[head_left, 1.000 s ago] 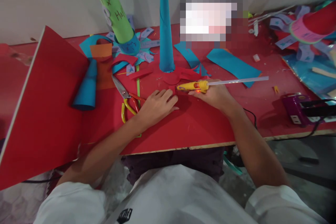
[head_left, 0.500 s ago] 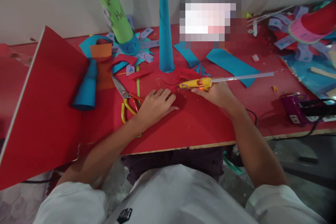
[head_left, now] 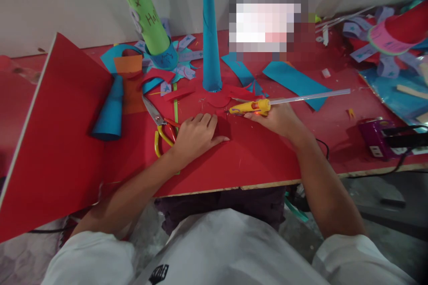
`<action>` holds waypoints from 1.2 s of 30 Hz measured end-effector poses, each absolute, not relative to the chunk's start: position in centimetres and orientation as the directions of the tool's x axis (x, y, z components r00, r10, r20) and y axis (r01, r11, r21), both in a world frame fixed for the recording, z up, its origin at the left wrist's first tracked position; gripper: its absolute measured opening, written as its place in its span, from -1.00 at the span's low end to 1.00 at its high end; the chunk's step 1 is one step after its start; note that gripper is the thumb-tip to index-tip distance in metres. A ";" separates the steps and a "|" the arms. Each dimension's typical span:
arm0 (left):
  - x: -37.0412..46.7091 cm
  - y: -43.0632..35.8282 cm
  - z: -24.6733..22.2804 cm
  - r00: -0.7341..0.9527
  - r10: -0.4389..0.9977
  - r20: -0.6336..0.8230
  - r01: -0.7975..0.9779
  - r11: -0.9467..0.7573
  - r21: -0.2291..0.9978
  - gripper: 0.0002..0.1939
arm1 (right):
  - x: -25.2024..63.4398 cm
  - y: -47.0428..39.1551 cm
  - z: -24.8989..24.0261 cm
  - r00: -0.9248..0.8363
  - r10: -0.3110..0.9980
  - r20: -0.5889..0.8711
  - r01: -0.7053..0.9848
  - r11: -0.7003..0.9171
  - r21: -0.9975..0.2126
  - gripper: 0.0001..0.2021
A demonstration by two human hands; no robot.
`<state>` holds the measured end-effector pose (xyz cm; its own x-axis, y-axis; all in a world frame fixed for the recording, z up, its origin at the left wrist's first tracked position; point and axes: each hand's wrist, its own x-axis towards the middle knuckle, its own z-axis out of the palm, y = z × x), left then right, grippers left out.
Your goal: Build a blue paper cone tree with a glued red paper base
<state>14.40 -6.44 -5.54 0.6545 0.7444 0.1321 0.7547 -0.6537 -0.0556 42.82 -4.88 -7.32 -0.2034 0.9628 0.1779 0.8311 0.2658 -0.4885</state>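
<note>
In the head view my right hand (head_left: 279,120) is closed round a yellow hot glue gun (head_left: 250,107), whose clear glue stick (head_left: 310,97) juts out to the right. Its nozzle points left, low over red material just in front of a round red paper piece (head_left: 217,99). My left hand (head_left: 197,133) rests on the red surface, palm down, fingers bent and thumb stretched apart; what lies under the fingers is hidden. Scissors (head_left: 158,120) with yellow and red handles lie beside it. Behind the round piece stands a tall blue paper cone (head_left: 211,40).
A folded red board (head_left: 60,129) rises at left, with a short blue cone (head_left: 110,111) near it. Behind are a green paper tube (head_left: 147,13) and blue paper strips (head_left: 296,82). At right sit a purple power socket box (head_left: 376,138) with cables and a red-and-pink paper piece (head_left: 393,35).
My left fingers have drawn back slightly to the left, and the thumb is more spread. The glue gun has shifted a touch to the right.
</note>
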 end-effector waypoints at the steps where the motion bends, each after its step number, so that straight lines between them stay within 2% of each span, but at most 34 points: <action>1: 14.4 -6.5 -5.5 0.656 0.744 0.125 0.753 -0.656 -0.047 -0.19 | 42.8 -4.9 -7.3 -0.204 0.963 0.174 0.828 0.265 -0.494 -0.56; 12: 14.7 -6.5 -4.7 0.654 0.756 0.029 0.756 -0.654 -0.023 -0.27 | 42.9 -4.8 -7.4 -0.210 0.960 0.186 0.839 0.275 -0.470 -0.55; 22: 14.6 -6.6 -5.1 0.613 0.785 0.094 0.789 -0.613 -0.025 -0.16 | 42.9 -4.8 -7.2 -0.228 0.957 0.181 0.832 0.288 -0.474 -0.57; 29: 14.4 -6.4 -5.2 0.615 0.786 0.062 0.787 -0.617 0.016 -0.29 | 42.9 -4.8 -7.4 -0.223 0.956 0.193 0.841 0.289 -0.457 -0.57; 36: 14.6 -6.3 -5.1 0.606 0.795 0.010 0.795 -0.606 0.000 -0.32 | 42.9 -4.8 -7.2 -0.226 0.958 0.175 0.833 0.284 -0.475 -0.56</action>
